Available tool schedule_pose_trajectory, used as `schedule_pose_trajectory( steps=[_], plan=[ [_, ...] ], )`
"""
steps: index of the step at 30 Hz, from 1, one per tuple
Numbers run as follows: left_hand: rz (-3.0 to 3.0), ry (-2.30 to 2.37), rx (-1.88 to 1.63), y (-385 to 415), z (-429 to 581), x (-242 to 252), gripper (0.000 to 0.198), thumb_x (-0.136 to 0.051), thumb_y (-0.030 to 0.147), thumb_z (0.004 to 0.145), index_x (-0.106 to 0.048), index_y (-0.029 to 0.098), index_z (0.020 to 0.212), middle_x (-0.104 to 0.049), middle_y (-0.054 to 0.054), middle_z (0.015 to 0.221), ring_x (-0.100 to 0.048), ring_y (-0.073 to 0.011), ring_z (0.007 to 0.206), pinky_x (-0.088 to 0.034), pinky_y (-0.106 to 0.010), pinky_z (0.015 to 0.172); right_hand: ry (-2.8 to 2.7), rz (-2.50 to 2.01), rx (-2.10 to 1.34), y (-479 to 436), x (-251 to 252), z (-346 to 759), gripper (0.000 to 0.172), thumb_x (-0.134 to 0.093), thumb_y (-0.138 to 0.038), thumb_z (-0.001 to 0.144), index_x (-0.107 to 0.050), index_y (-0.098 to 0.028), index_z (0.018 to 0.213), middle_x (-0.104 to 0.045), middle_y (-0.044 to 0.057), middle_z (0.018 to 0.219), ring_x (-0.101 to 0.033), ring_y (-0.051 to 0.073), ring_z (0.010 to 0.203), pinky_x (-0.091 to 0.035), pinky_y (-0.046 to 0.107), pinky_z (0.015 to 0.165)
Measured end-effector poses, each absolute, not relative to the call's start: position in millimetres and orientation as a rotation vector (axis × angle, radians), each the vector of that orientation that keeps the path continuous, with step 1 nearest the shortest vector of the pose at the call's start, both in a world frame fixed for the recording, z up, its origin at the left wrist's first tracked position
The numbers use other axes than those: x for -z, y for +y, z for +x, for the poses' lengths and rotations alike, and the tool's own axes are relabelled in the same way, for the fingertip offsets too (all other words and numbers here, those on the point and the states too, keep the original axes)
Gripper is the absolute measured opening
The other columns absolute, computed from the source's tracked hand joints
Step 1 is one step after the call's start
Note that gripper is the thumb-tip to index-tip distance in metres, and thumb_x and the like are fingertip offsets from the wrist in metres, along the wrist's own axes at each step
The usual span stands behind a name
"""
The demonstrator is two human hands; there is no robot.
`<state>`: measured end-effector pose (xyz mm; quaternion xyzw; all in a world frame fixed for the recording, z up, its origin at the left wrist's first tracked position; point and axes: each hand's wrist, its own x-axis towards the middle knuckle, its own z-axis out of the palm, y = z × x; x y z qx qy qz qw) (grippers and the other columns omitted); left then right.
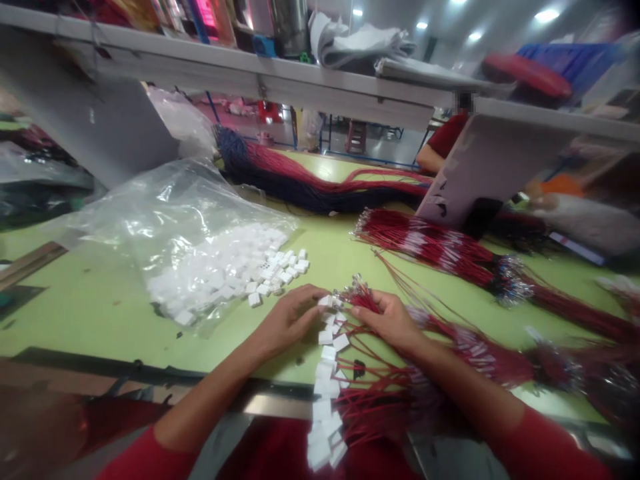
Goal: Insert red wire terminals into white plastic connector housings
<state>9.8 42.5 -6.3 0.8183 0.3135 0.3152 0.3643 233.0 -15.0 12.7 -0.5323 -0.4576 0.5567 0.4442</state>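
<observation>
The right hand (385, 321) hides part of the red wires (370, 393), whose metal tips (511, 279) are too small to tell.

Plastic bag (165, 213) on table (90, 293) (left of wire bundles (435, 253))

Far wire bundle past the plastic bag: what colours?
The far wire bundle is dark blue and red, shown best in the head view.

Your left hand (287, 321) touches white blocks (326, 353) on red wires (365, 301); your right hand (385, 321) holds the wires above green tabletop (95, 293), w/ clear plastic bag (165, 207) nearby.
</observation>
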Motion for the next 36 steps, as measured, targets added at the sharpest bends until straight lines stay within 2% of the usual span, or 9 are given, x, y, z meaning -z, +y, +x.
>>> schedule_pose_trajectory(
  steps=[13,18,21,25,27,29,31,33,36],
  plan=[
    [2.016,0.668,-0.907,23,13,7,0.024,-0.054,0.021,0.095,-0.065,0.023,0.116,-0.066,-0.008,0.105,-0.061,-0.0211,0.096,-0.048,-0.036,0.085,-1.224,-1.308,-1.449,-16,-15,230,0.034,-0.078,-0.04,0.07,-0.074,-0.014,0.092,-0.075,0.003,0.086,-0.067,0.018,0.074,-0.053,0.031,0.072],
    [1.931,0.748,-0.853,12,29,10,0.017,-0.056,0.026,0.093,-0.07,0.019,0.097,-0.064,-0.007,0.09,-0.062,-0.0195,0.083,-0.049,-0.033,0.075,-1.316,-1.268,-1.415,-19,-8,230,0.035,-0.076,-0.041,0.075,-0.073,-0.014,0.097,-0.075,0.003,0.09,-0.066,0.018,0.078,-0.053,0.031,0.075],
    [1.857,0.827,-0.831,10,31,12,0.018,-0.058,0.03,0.092,-0.07,0.019,0.097,-0.064,-0.006,0.088,-0.062,-0.0189,0.08,-0.049,-0.032,0.073,-1.339,-1.277,-1.37,-19,-4,233,0.035,-0.074,-0.044,0.078,-0.073,-0.014,0.096,-0.073,0.004,0.085,-0.064,0.018,0.076,-0.053,0.031,0.072],
    [2.08,0.995,-0.9,33,14,16,0.025,-0.054,0.031,0.093,-0.065,0.019,0.112,-0.066,-0.009,0.101,-0.061,-0.0234,0.091,-0.05,-0.04,0.081,-1.411,-1.297,-1.147,-17,-3,236,0.031,-0.074,-0.043,0.079,-0.075,-0.015,0.092,-0.071,0.005,0.091,-0.063,0.02,0.086,-0.051,0.032,0.081],
    [2.303,1.213,-0.947,53,2,18,0.028,-0.05,0.026,0.093,-0.064,0.017,0.115,-0.064,-0.014,0.111,-0.057,-0.029,0.102,-0.047,-0.047,0.087,-1.39,-1.294,-1.2,-16,-2,236,0.033,-0.072,-0.045,0.081,-0.074,-0.016,0.096,-0.071,0.004,0.088,-0.063,0.018,0.078,-0.051,0.03,0.075],
    [2.501,1.432,-0.882,74,-6,20,0.028,-0.047,0.019,0.09,-0.066,0.014,0.111,-0.062,-0.017,0.111,-0.054,-0.0332,0.105,-0.045,-0.05,0.088,-1.36,-1.303,-1.303,-17,0,236,0.034,-0.07,-0.047,0.084,-0.071,-0.015,0.095,-0.068,0.002,0.076,-0.058,0.013,0.062,-0.048,0.026,0.061],
    [2.611,1.546,-0.773,90,-11,21,0.024,-0.049,0.016,0.086,-0.068,0.014,0.1,-0.063,-0.018,0.106,-0.053,-0.0348,0.1,-0.044,-0.05,0.084,-1.379,-1.317,-1.339,-17,1,237,0.033,-0.069,-0.048,0.085,-0.069,-0.015,0.09,-0.064,-0.001,0.067,-0.051,0.011,0.054,-0.043,0.023,0.054],
    [2.651,1.56,-0.717,98,-11,20,0.019,-0.051,0.018,0.084,-0.068,0.016,0.092,-0.063,-0.017,0.101,-0.053,-0.0347,0.096,-0.043,-0.049,0.081,-1.438,-1.333,-1.321,-17,2,238,0.032,-0.068,-0.046,0.086,-0.069,-0.015,0.091,-0.063,-0.001,0.067,-0.052,0.011,0.055,-0.043,0.022,0.054],
    [2.661,1.523,-0.699,100,-8,18,0.014,-0.052,0.019,0.083,-0.066,0.018,0.083,-0.066,-0.014,0.091,-0.053,-0.0331,0.091,-0.043,-0.047,0.079,-1.507,-1.364,-1.251,-16,0,240,0.031,-0.067,-0.045,0.087,-0.071,-0.015,0.096,-0.068,0.001,0.078,-0.059,0.014,0.068,-0.047,0.024,0.062]
  ],
)
